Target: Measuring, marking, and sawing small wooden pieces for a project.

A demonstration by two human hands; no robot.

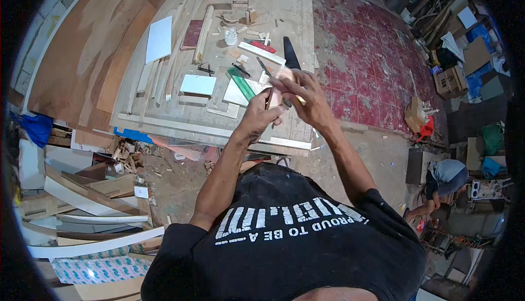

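Observation:
Over the near edge of the workbench (219,131), both my hands are up at a small pale wooden piece (275,100). My left hand (257,117) is closed on its lower part, thumb along the side. My right hand (311,100) is closed around the upper part, its fingers folded over it. The piece's top end is slightly blurred, and my fingers hide much of its shape. Just beyond my hands lie a green straight-edged strip (241,85), a dark slim tool (263,66) and a pale wooden strip (261,53).
A white-topped block (198,85), a clear jar (231,36), a red-handled tool (262,45) and a black tapered piece (291,54) rest on the bench. Offcuts (93,191) pile at the lower left. Another person (445,178) is at the right, past red floor tiles (361,66).

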